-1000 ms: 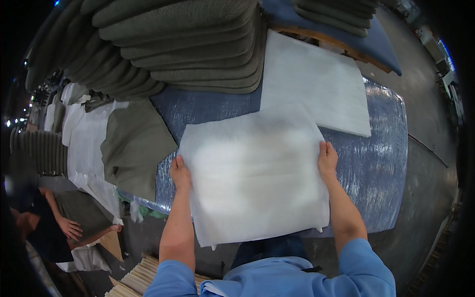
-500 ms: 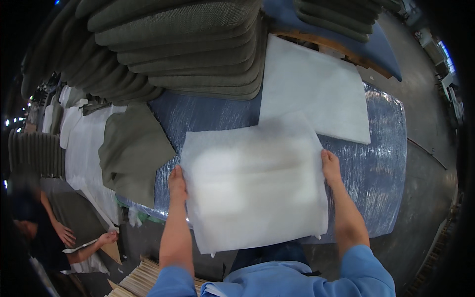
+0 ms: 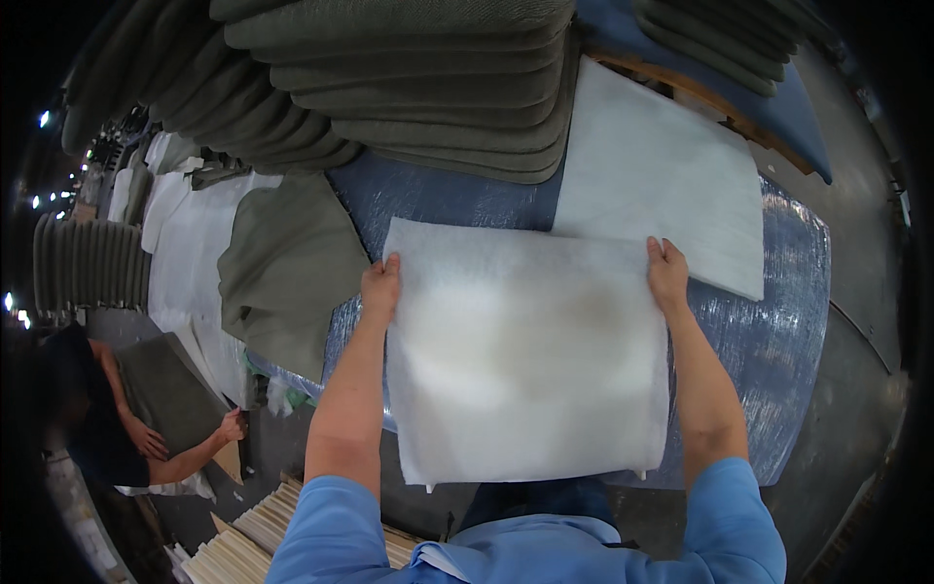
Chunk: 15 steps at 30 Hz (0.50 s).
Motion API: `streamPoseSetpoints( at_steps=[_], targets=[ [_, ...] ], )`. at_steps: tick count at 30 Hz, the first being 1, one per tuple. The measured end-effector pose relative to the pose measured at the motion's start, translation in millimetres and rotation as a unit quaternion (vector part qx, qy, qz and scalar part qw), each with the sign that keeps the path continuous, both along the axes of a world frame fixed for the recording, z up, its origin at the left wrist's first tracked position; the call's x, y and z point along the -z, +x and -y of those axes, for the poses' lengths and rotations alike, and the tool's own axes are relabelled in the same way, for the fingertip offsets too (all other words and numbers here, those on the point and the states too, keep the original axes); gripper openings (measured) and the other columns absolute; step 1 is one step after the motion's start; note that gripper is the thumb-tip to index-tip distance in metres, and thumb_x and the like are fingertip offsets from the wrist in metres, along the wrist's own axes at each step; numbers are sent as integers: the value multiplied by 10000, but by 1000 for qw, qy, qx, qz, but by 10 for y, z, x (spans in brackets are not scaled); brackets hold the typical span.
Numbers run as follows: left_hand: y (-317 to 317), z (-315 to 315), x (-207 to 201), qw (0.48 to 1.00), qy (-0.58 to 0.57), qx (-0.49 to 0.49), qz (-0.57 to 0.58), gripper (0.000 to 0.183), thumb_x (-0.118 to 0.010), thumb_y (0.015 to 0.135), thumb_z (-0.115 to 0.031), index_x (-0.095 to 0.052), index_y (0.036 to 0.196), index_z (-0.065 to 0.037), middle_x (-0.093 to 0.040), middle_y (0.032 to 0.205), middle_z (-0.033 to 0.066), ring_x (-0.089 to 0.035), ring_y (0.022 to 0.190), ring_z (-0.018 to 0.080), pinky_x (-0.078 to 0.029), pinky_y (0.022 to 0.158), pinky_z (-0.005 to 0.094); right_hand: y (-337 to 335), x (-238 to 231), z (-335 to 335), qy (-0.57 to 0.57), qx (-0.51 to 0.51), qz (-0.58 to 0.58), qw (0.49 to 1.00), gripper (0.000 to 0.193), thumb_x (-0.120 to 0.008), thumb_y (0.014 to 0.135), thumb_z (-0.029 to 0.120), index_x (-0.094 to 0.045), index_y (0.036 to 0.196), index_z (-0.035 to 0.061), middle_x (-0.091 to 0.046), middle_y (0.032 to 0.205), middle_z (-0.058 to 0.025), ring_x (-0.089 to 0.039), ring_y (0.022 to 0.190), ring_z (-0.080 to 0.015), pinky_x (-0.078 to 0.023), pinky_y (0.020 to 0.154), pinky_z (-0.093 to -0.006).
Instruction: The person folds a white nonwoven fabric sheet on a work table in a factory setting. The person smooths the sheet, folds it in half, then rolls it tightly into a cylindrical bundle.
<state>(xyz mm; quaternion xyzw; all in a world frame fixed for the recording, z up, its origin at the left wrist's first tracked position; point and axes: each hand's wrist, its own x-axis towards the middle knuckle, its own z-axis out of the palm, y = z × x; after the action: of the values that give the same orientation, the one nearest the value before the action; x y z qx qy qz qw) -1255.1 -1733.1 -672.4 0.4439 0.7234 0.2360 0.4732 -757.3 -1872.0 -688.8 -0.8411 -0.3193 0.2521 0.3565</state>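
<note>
A white sheet of fibre padding [image 3: 530, 360], roughly rectangular, spans the space between my hands in front of my body. My left hand [image 3: 380, 288] is closed on its left edge near the far corner. On the opposite edge, close to the far right corner, my right hand [image 3: 667, 275] grips it too. Two small pale bits stick out below its near edge; what they belong to is hidden. Beyond it lies a stack of white padding [image 3: 671, 175], its near part covered by the held sheet. Left of my left hand a piece of olive-green fabric [image 3: 292, 273] lies loosely crumpled.
The table [image 3: 759, 389] has a shiny blue plastic-wrapped top. Tall piles of olive-green cushions [image 3: 438, 78] stand at its far side. Pale wooden boards [image 3: 233, 550] are stacked by my left side. At the left, another person [image 3: 117, 409] handles an olive-green panel [image 3: 175, 389].
Both my hands have moved away from my body along the sheet's sides, up to its far corners. The sheet looks squarer to me, and the whole view has shifted slightly.
</note>
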Motion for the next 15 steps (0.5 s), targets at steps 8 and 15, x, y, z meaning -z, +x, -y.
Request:
streamPoseSetpoints(
  at_steps=[8, 15],
  targets=[
    [-141, 118, 267, 982, 158, -60, -87, 590, -625, 1066, -416, -662, 1246, 145, -719, 1198, 312, -694, 1129, 360, -506, 1007, 407, 137, 108, 154, 57, 48, -9, 997, 475, -624, 1069, 406, -688, 1040, -64, -743, 926, -115, -598, 843, -213, -506, 858, -377],
    [-16, 157, 86, 996, -17, -85, -2, 739, -662, 1025, -542, -572, 1468, 42, -629, 1451, 241, -621, 1291, 347, -477, 1091, 420, 105, 75, 220, 0, 64, -114, 991, 578, -632, 1061, 476, -673, 1322, -38, -732, 1037, -96, -658, 916, -231, -523, 851, -385]
  ],
)
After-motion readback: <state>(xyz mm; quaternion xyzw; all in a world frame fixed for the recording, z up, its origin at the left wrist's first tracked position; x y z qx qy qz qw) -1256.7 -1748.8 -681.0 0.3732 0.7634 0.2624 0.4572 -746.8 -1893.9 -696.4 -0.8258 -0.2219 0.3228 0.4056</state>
